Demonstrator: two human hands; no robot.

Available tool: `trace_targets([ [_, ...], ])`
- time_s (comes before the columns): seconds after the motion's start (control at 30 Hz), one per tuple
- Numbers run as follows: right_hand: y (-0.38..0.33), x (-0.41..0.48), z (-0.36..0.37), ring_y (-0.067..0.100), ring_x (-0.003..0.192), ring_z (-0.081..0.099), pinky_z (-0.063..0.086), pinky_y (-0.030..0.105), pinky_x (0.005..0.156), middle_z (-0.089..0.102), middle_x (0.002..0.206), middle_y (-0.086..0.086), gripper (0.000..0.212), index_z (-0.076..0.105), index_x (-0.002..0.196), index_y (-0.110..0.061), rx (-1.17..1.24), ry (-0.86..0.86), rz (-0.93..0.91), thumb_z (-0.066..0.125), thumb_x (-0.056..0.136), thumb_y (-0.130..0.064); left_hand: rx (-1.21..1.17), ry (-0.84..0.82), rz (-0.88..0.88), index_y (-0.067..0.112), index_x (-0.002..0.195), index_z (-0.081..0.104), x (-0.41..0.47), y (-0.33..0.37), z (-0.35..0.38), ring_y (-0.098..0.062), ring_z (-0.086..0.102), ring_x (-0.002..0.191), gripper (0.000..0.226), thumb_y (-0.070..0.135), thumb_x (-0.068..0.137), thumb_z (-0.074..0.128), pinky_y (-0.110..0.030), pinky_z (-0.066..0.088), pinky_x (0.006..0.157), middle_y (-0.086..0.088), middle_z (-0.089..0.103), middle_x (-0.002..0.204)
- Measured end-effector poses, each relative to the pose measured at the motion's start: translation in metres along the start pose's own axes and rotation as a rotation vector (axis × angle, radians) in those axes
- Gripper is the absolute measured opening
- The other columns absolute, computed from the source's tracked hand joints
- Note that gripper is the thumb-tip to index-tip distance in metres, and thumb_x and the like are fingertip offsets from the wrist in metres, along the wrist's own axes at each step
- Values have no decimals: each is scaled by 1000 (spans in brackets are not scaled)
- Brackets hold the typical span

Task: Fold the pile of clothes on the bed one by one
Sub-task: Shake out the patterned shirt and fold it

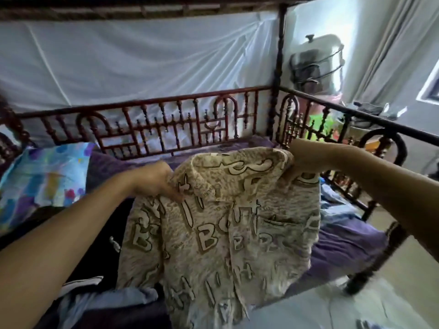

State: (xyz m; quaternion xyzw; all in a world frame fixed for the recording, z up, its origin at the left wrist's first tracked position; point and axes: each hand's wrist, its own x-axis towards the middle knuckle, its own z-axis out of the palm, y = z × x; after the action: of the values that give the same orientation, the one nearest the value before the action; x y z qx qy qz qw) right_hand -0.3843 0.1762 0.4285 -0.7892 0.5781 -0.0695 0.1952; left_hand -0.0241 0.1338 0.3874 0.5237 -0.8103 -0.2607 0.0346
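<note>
Nearest you, a blue-grey garment (133, 298) lies on the purple-sheeted bed (344, 248). Above it hangs the beige letter-print collared shirt (221, 238), your left hand (155, 181) and right hand (306, 160) set apart, each gripping a shoulder. Beyond are a colourful pillow (45, 181) and the red bed railing (166, 124).

a home bedroom: railed bed (166, 119), pillow (45, 176), mosquito net (142, 60).

The single wide camera rides on my head, facing forward and down. It sits close to my left hand (155, 180) and right hand (306, 160), the bed rail (142, 102) farther off.
</note>
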Motion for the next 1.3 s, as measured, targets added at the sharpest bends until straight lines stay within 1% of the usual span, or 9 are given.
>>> trace_targets([
  [0.17, 85, -3, -2, -8, 40, 49, 38, 7, 44, 55, 42, -20, 34, 61, 41, -34, -101, -60, 171, 89, 58, -29, 124, -255, -72, 15, 68, 73, 30, 7, 44, -7, 57, 55, 23, 32, 60, 87, -25, 44, 54, 7, 69, 64],
  [0.23, 118, 0, -3, -5, 46, 53, 40, 8, 43, 61, 49, -14, 24, 66, 49, -30, -106, -52, 234, 89, 58, -33, 89, -312, -86, 18, 72, 75, 46, 1, 50, -10, 57, 61, 16, 29, 66, 85, -30, 42, 58, 5, 68, 67],
  [0.3, 151, 8, -3, 8, 57, 57, 46, 20, 54, 68, 65, -2, 24, 72, 66, -20, -91, -18, 293, 87, 61, -39, -15, -317, -82, 18, 78, 75, 68, -7, 53, -14, 57, 67, 9, 22, 72, 82, -35, 44, 63, -3, 69, 73],
  [0.43, 211, 42, 8, 16, 55, 44, 36, 27, 50, 50, 58, 4, 39, 63, 62, -7, 10, 49, 375, 74, 79, -41, -179, -174, -82, 3, 94, 71, 136, -20, 74, -18, 57, 79, 15, 12, 82, 73, -35, 45, 71, -13, 68, 85],
  [0.53, 262, 86, 24, 21, 62, 48, 35, 31, 56, 52, 64, 9, 36, 64, 72, -1, -8, 139, 400, 64, 90, -32, -291, 45, -163, 3, 83, 64, 203, -32, 99, -17, 54, 74, 15, 16, 86, 69, -31, 39, 68, -6, 61, 78],
  [0.7, 342, 175, 49, 28, 72, 54, 35, 35, 59, 55, 66, 8, 27, 55, 67, -13, -25, 269, 476, 65, 88, -26, -375, 295, -217, 7, 74, 50, 318, -60, 133, -19, 49, 68, 19, 6, 84, 66, -35, 38, 62, -11, 55, 68],
  [0.9, 410, 270, 77, 35, 84, 61, 34, 33, 61, 61, 81, 12, 20, 59, 77, -21, -188, 231, 549, 63, 84, -40, -204, 318, -411, 9, 68, 63, 415, -88, 159, -35, 63, 80, 16, 8, 84, 62, -41, 48, 68, -16, 66, 74],
  [1.0, 442, 313, 92, 36, 87, 61, 34, 34, 64, 65, 90, 14, 21, 57, 78, -20, -242, 199, 581, 59, 84, -40, -180, 307, -526, 15, 61, 57, 450, -95, 176, -37, 62, 83, 24, 12, 85, 58, -41, 50, 67, -16, 65, 78],
  [1.3, 538, 464, 163, 34, 82, 61, 36, 33, 62, 60, 72, 8, 43, 51, 66, -20, -3, 140, 423, 58, 83, -59, -43, 480, -830, 17, 73, 56, 552, -140, 216, -43, 61, 91, 19, 27, 89, 51, -38, 41, 65, -21, 66, 96],
])
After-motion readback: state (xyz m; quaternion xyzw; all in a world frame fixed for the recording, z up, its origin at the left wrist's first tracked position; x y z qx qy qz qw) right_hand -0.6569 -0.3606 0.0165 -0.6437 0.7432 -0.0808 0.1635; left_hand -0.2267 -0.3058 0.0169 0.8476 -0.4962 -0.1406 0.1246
